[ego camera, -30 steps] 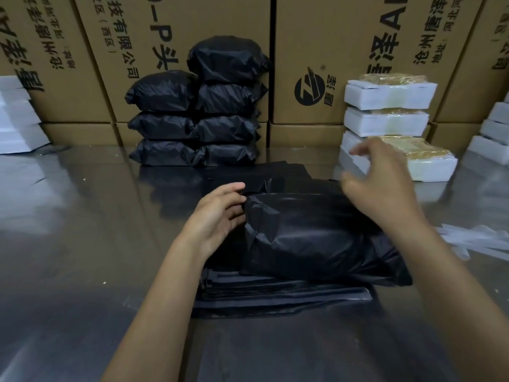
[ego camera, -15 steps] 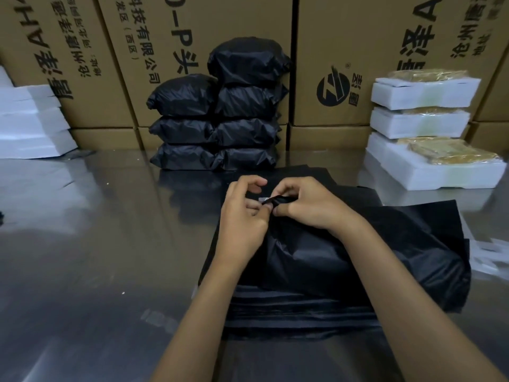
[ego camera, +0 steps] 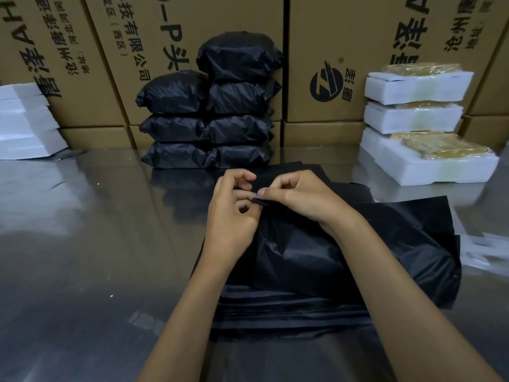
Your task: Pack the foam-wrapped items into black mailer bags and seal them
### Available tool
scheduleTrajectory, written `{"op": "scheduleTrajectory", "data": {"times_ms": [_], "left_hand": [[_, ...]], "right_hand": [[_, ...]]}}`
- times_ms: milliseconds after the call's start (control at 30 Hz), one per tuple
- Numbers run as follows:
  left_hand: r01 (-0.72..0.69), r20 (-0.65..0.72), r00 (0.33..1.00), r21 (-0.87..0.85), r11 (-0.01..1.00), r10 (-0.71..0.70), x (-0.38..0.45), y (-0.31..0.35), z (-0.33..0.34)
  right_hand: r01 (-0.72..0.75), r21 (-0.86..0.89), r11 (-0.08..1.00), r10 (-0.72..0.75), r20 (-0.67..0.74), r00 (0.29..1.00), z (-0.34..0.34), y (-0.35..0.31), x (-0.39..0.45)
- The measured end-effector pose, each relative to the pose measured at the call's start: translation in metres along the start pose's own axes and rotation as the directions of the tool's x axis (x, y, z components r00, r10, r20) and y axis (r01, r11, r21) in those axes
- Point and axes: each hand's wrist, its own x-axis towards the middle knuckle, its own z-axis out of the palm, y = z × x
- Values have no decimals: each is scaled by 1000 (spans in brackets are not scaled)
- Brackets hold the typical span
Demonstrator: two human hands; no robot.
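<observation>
A filled black mailer bag (ego camera: 358, 252) lies on a stack of flat empty black mailers (ego camera: 289, 312) in the middle of the steel table. My left hand (ego camera: 232, 213) and my right hand (ego camera: 300, 198) meet at the bag's left corner, and both pinch the small edge of its flap between fingertips. The item inside the bag is hidden. Three foam-wrapped items (ego camera: 418, 111) with yellowish contents are stacked at the back right.
Several sealed black bags (ego camera: 214, 111) are piled at the back centre against large cardboard boxes (ego camera: 330, 37). White foam pieces (ego camera: 24, 122) are stacked at the far left. Thin white strips (ego camera: 484, 249) lie on the steel table (ego camera: 82, 244) at the right.
My right hand has come from the foam stack at the right to the bag's left corner. Both hands now pinch the flap edge. The view has shifted slightly left.
</observation>
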Motion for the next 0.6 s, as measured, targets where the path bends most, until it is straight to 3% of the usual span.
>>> {"op": "scheduleTrajectory", "data": {"times_ms": [233, 600], "left_hand": [[-41, 30, 999, 22, 999, 40, -2, 1, 1], [-16, 1, 1000, 45, 999, 16, -2, 2, -1]], "right_hand": [[222, -53, 974, -216, 93, 972, -1, -1, -7], [187, -31, 982, -187, 19, 982, 2, -1, -6]]}}
